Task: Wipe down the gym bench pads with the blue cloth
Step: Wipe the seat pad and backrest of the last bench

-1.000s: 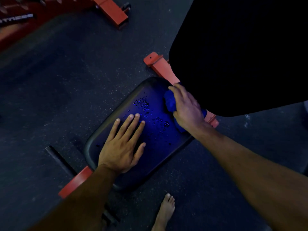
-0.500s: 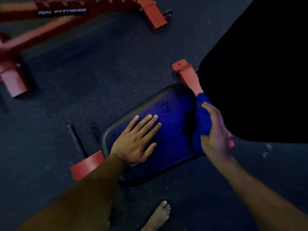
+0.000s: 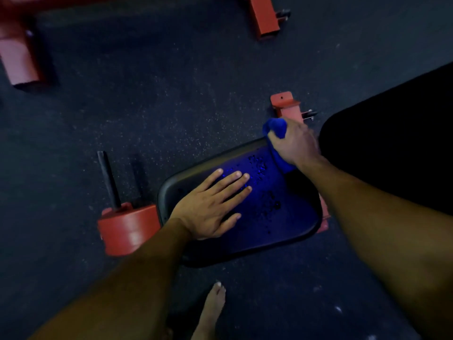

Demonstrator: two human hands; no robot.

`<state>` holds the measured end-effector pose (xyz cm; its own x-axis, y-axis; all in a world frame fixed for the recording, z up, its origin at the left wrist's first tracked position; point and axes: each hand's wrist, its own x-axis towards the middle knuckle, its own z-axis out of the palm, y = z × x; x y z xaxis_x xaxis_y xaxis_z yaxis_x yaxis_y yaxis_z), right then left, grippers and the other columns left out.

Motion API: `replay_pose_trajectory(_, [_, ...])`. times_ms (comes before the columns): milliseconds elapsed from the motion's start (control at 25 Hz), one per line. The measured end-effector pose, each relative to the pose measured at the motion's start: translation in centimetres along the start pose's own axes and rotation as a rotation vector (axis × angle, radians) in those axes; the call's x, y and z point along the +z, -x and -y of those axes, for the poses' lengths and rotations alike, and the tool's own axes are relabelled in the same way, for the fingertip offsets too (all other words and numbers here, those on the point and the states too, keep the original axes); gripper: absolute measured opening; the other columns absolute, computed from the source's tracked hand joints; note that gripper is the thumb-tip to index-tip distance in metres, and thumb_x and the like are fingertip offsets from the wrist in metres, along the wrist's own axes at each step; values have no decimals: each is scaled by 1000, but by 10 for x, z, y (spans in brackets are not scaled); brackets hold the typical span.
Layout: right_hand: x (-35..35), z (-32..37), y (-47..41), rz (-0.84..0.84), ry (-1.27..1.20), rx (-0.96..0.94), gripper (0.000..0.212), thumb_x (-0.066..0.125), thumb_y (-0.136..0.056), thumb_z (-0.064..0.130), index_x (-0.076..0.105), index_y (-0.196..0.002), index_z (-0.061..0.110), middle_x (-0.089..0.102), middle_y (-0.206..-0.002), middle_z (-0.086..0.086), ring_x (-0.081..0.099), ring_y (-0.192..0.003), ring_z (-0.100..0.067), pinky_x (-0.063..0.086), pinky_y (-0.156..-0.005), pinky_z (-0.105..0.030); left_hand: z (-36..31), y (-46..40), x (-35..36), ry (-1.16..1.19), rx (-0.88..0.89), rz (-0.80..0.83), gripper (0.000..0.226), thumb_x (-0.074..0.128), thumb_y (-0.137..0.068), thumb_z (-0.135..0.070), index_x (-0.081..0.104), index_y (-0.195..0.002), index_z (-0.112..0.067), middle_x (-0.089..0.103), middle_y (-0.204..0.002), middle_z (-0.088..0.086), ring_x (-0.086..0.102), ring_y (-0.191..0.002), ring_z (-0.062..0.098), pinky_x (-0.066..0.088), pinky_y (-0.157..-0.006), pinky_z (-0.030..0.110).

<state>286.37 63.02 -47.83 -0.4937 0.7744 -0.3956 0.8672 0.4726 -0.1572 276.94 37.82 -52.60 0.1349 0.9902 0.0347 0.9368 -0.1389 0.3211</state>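
Observation:
The dark seat pad [image 3: 269, 224] of the gym bench lies in the middle of the view, spotted with droplets. My left hand [image 3: 210, 207] rests flat on its near left part, fingers straight and spread. At the pad's far right corner my right hand [image 3: 294, 143] grips the bunched blue cloth [image 3: 275, 127], which sticks out above the fingers and below the palm onto the pad. The large black back pad [image 3: 392, 148] fills the right side.
The bench's red frame shows as a round end [image 3: 127, 231] with a black peg [image 3: 107, 177] at the left and a foot [image 3: 285, 104] behind the cloth. Other red equipment legs [image 3: 263, 18] stand at the top. A bare foot [image 3: 210, 312] stands on the speckled floor.
My right hand has carried the cloth from the pad's right edge up to its far right corner. The view has shifted, and my left hand stays flat on the pad.

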Motion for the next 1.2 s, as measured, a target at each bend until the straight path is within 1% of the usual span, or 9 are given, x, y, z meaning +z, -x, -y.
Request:
replay_pose_trajectory(320, [-15,9,-20,200,17,44,46,54,-94,44,65,-118,5,61,-122,-32,57,-114,-47,46,-93,-44,-1,0,-1,67,-43,16,60,35,-107,-46,35,-158,-14,24,-168,10,16,-157,25,9,-128,49])
replay_pose_trajectory(440, [-25,14,-24,296,-11,-5,54,48,-88,50,67,-117,8,63,-122,-28,58,-113,-44,45,-91,-41,-1,2,7,69,-57,-14,56,35,-109,-41,37,-158,-16,25,-168,7,18,-157,23,8,-129,47])
replay_pose_trajectory(560, [-34,31,-33,502,87,-177,28,49,-96,36,69,-93,16,68,-111,-18,60,-109,-39,42,-83,-37,-4,1,7,7,-73,-32,53,35,-107,-32,37,-158,-16,27,-167,4,23,-155,21,11,-128,46])
replay_pose_trajectory(640, [-27,60,-34,636,192,-314,24,49,-98,33,61,-81,22,68,-112,-16,60,-108,-37,38,-80,-34,-17,12,10,-41,-246,-73,57,36,-103,-27,34,-159,-14,26,-167,6,23,-155,23,11,-127,47])
replay_pose_trajectory(760, [3,116,-21,730,293,-551,29,46,-99,34,65,-111,16,61,-130,-12,54,-119,-32,35,-84,-32,-74,31,20,7,-695,-197,54,40,-106,-26,34,-158,-11,25,-167,11,22,-156,27,12,-128,49])
replay_pose_trajectory(840, [33,161,-3,776,286,-720,33,45,-99,34,63,-119,16,60,-131,-12,53,-121,-32,37,-88,-33,-110,39,24,53,-864,-221,55,40,-109,-35,34,-159,-14,25,-168,10,22,-156,25,15,-127,50])
replay_pose_trajectory(1000, [70,207,25,806,302,-987,38,44,-92,47,59,-123,30,66,-122,-9,60,-112,-32,45,-93,-38,-118,40,27,19,-925,-137,61,33,-110,-47,23,-163,-17,15,-171,5,14,-158,22,14,-127,50])
replay_pose_trajectory(1080, [62,187,14,776,272,-1028,45,43,-94,52,55,-131,29,65,-126,-6,60,-114,-30,43,-93,-36,-116,40,28,14,-922,-121,62,30,-110,-47,21,-163,-18,13,-171,5,11,-158,22,13,-128,50])
replay_pose_trajectory(1200, [25,107,-30,665,290,-921,50,39,-96,59,56,-134,31,58,-140,-3,58,-121,-31,43,-103,-38,-119,42,27,35,-908,-97,62,28,-109,-47,18,-164,-18,11,-172,5,9,-158,22,8,-128,49])
